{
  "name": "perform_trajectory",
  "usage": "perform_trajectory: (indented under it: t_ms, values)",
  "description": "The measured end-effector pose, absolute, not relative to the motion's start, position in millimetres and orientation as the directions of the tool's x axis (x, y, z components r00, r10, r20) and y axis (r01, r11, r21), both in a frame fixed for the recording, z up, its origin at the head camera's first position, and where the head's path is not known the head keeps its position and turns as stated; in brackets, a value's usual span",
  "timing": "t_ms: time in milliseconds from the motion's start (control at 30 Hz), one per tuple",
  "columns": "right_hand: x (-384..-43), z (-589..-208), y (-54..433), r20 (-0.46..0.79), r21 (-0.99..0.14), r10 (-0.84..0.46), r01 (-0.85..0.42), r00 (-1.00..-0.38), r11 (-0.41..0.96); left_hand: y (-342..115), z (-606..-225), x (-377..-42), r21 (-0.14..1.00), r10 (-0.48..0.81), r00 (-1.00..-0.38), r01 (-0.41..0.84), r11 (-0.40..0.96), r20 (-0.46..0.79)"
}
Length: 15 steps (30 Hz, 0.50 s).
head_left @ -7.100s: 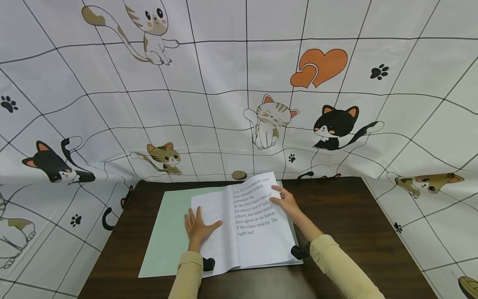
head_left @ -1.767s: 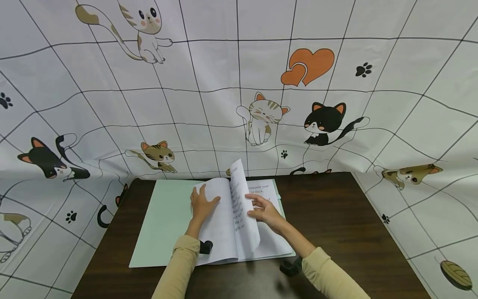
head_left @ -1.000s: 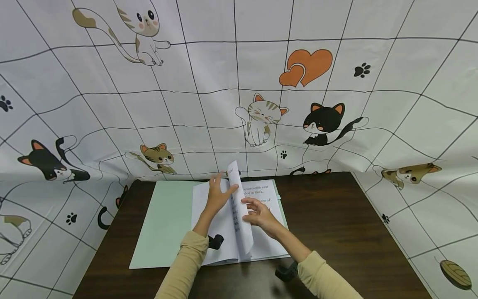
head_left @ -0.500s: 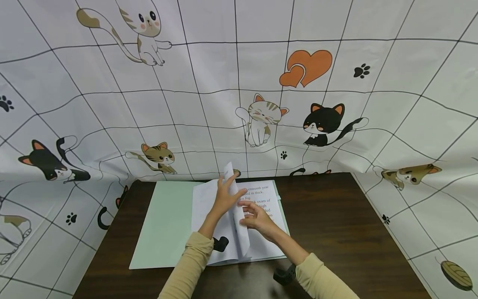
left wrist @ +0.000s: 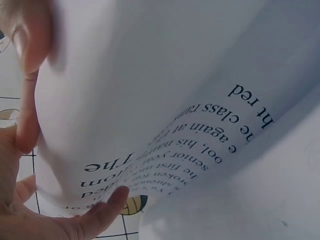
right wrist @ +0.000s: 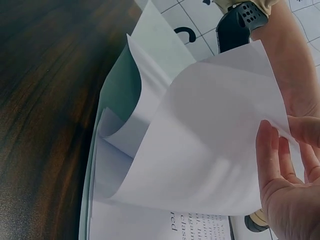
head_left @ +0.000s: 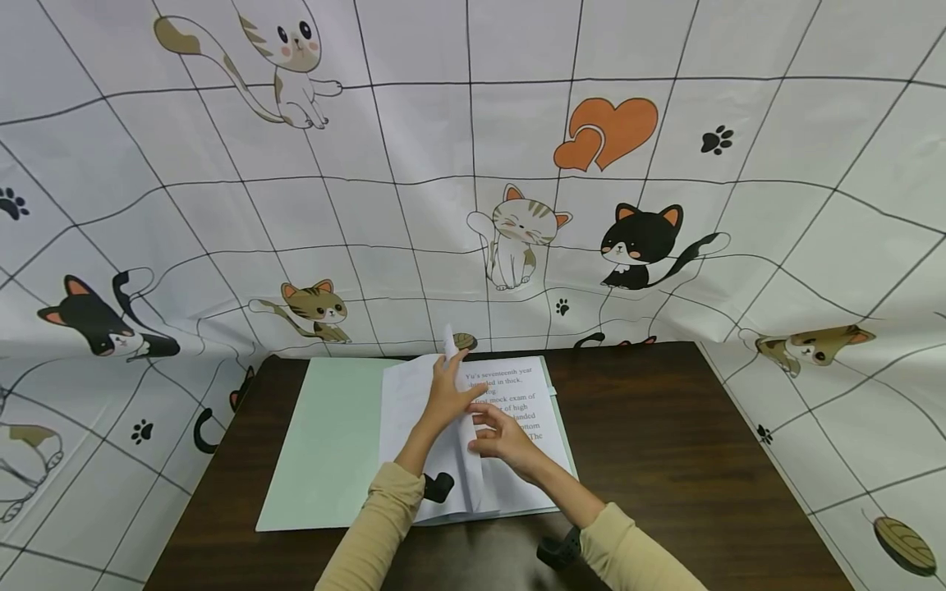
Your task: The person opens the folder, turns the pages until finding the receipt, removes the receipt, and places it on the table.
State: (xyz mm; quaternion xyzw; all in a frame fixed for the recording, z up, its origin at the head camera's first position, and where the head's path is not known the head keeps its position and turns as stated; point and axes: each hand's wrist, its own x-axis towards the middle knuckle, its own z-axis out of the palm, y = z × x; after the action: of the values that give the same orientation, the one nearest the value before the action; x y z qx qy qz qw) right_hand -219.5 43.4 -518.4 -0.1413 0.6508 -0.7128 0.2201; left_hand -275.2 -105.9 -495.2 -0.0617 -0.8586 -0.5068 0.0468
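A lifted page point(head_left: 471, 472) stands curved above an open green folder point(head_left: 318, 451) holding white printed sheets point(head_left: 526, 492). With its fingers, my right hand point(head_left: 506, 443) pinches the page's free edge; in the right wrist view those fingers point(right wrist: 267, 155) lie on the blank side. My left hand point(head_left: 447, 398) is at the upper part of the same edge, fingers spread. In the left wrist view its index fingertip point(left wrist: 117, 197) is on the text side, thumb by the edge. Large print shows on the sheet underneath, partly covered by both hands.
The folder lies on a dark wooden table point(head_left: 665, 443), its green left cover flat. A white cloth point(head_left: 414, 205) with cats and grid lines hangs behind and at both sides. Black devices sit on the left wrist point(head_left: 438, 487) and right wrist point(head_left: 559, 550).
The page, flat about seven seconds ago, has been raised and brought leftward by my right hand. My left hand has moved right from the left sheet to the page's edge.
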Motion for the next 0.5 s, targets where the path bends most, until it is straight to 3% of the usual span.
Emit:
perform_trajectory:
  t_ms: [167,500]
  values:
    - [-219.1,-521.7,44.7,-0.009,-0.993,-0.518,0.068,-0.856,-0.095,-107.3,-494.9,-276.4,0.853,0.046,-0.986,0.161,0.496,0.159]
    - [-219.5,-525.1,42.6,-0.123,-0.987,-0.48,0.159,-0.869,-0.035,-111.6,-488.9,-274.7,0.854,0.043,-0.993,0.118,0.507,0.111]
